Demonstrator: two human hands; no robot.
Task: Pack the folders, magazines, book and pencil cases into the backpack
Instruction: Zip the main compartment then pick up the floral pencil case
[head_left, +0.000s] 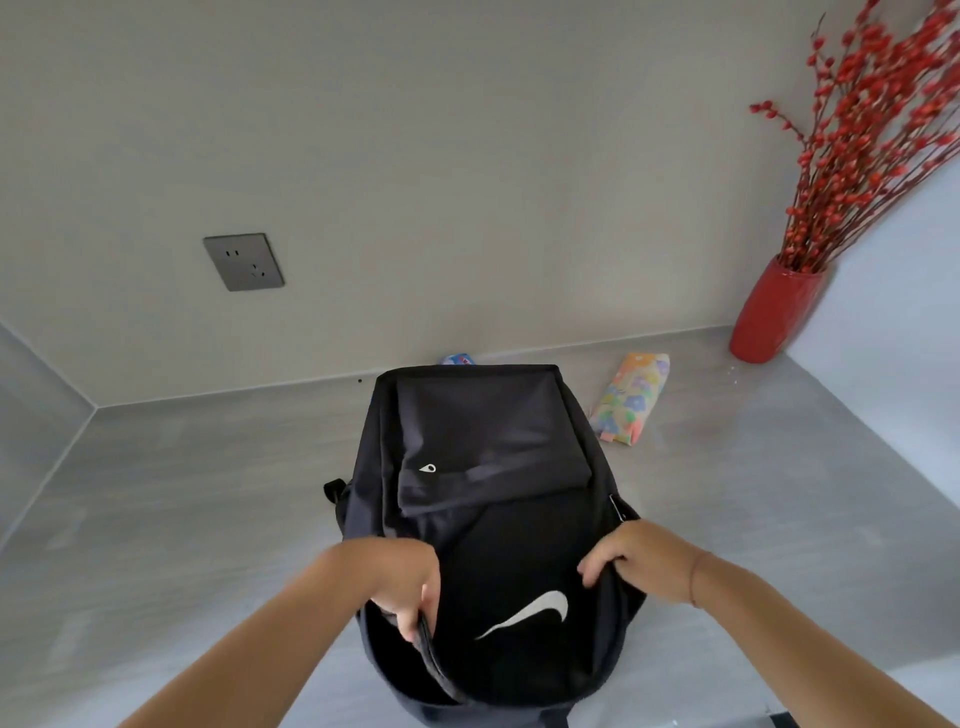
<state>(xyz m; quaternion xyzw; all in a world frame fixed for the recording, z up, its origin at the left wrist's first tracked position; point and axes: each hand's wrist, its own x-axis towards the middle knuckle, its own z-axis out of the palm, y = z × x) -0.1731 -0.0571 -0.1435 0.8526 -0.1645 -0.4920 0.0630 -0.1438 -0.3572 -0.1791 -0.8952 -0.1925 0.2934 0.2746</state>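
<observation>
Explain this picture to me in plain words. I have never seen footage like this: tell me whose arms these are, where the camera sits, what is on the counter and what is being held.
There is no machine here. A person wears a wide-angle camera on the head, so you look down along their own two bare arms.

On the grey counter lies a black backpack. The left hand grips the fabric at its opening, and the right hand holds the bag's other side.

Beyond the bag lies a flowery pencil case, not yet packed. A small blue thing peeks out behind the backpack; too little shows to name it. In the far right corner stands a red vase with red berry branches. A power socket sits on the wall.
</observation>
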